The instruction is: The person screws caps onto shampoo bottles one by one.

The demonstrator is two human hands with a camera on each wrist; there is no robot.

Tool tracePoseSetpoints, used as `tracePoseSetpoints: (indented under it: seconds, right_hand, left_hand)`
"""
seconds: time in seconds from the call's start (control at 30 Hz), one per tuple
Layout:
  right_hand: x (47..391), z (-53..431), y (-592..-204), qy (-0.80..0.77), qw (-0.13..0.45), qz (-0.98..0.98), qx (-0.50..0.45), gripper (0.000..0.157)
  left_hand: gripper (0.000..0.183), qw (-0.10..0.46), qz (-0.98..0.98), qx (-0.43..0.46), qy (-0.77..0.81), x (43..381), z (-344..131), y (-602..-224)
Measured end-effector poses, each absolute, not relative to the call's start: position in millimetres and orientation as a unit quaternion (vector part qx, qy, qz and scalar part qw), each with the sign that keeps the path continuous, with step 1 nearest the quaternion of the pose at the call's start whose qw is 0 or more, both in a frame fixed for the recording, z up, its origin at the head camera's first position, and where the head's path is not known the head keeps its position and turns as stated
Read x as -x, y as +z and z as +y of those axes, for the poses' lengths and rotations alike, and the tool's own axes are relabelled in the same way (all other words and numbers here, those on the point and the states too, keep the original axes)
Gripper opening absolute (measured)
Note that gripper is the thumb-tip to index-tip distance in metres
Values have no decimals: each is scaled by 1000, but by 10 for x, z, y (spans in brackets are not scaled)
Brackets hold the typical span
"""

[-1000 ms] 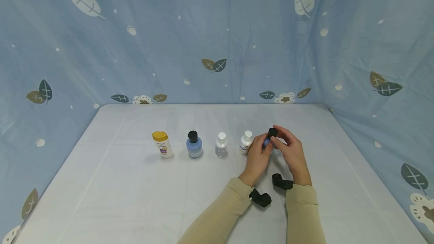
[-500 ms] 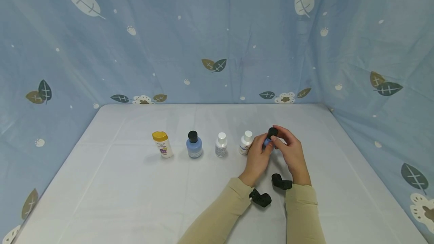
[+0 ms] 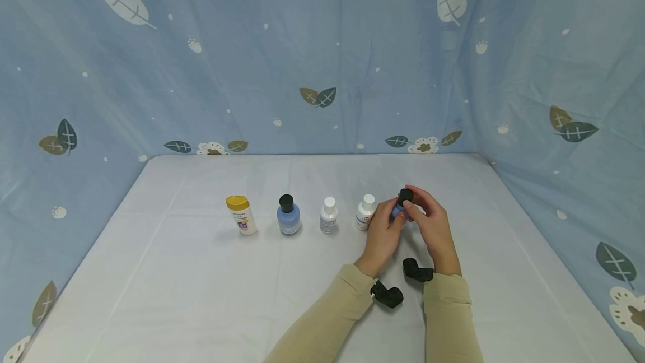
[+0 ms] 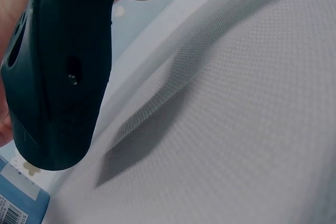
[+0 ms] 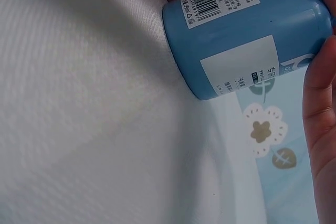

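Observation:
A small blue bottle [image 5: 239, 38] with white labels stands at the right end of a row, its base against the white cloth in the right wrist view. My left hand [image 3: 382, 237] grips its body from the left. With thumb and fingers, my right hand [image 3: 434, 231] pinches the black cap [image 3: 405, 196] on top. Most of the bottle's body is hidden by the hands in the head view. Just left of my left hand is a white bottle [image 3: 364, 216] with a white cap. Only a corner of the blue bottle [image 4: 26, 195] enters the left wrist view.
Farther left along the row stand another white-capped bottle [image 3: 328, 218], a blue bottle with a black cap [image 3: 289, 219] and a white bottle with a yellow cap [image 3: 243, 218]. Black wrist-camera mounts [image 3: 387, 294] sit close together under the forearms. A patterned blue curtain [image 3: 322, 55] borders the table.
The black cap and the right fingers on it have risen very slightly. The left hand keeps its grip, and the other bottles stand where they were.

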State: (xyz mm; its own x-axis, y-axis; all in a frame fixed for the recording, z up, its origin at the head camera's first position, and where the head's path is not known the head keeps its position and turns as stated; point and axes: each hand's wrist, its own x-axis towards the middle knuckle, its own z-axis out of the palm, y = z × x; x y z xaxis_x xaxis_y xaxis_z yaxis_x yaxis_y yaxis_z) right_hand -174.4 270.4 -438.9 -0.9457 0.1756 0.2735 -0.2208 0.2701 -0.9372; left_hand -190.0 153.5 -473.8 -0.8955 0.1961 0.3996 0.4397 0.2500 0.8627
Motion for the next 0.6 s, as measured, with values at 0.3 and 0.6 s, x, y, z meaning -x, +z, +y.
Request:
tracePoseSetpoints:
  seconds: [0.3,0.6]
  right_hand:
    - [1741,2706,-4390,604,168,-779,-17,40]
    - [1744,2708,-4403,604,170,-778,-19,40]
  left_hand:
    - [34,109,-784,203,-577,1899,1534,-4736]
    - [34,99,-784,201,-579,1905,1534,-4742]
